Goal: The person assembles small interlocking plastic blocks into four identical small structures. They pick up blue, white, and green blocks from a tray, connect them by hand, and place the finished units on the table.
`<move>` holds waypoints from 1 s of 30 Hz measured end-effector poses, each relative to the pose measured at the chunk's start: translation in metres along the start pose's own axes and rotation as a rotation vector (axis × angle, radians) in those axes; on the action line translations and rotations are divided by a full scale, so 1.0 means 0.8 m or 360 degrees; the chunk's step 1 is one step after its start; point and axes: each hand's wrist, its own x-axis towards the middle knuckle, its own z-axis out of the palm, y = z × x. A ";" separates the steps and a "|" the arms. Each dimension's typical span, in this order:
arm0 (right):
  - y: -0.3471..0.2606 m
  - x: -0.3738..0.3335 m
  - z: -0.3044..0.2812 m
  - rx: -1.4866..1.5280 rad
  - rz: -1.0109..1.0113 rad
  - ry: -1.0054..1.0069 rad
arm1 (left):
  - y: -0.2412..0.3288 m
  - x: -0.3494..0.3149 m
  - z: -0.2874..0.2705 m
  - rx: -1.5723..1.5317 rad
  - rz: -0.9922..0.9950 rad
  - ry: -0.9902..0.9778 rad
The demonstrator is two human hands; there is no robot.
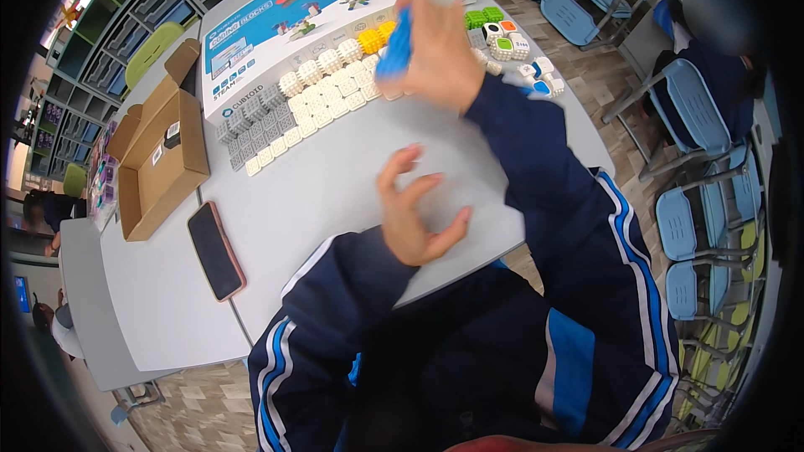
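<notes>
With blocks (pixel 322 102) already in rows, the right hand (pixel 441 54) grips a seemingly unplaced blue piece (pixel 396 52), the left hand (pixel 412 219) empty, loosely open.

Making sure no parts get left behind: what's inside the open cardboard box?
Inside the cardboard box, a small black item and a white label show. Whatever lies beneath the black item is covered and cannot be seen.

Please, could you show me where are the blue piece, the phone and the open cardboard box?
Blue piece (pixel 395 48): head view, on its visible blurred side.
Phone (pixel 217 251): head view, middle of its dark screen.
Open cardboard box (pixel 174 197): head view, bare cardboard, lower part.
</notes>
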 end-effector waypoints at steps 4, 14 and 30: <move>-0.052 -0.106 -0.006 0.0260 -0.0272 -0.0524 | -0.033 -0.010 -0.042 0.0030 0.0037 0.0214; -0.069 -0.143 0.037 0.1141 -0.0383 -0.0887 | -0.047 -0.031 -0.064 -0.0833 -0.1088 0.0251; -0.075 -0.143 0.038 0.1199 -0.0273 -0.0836 | -0.024 -0.014 -0.051 -0.0923 -0.1359 0.0106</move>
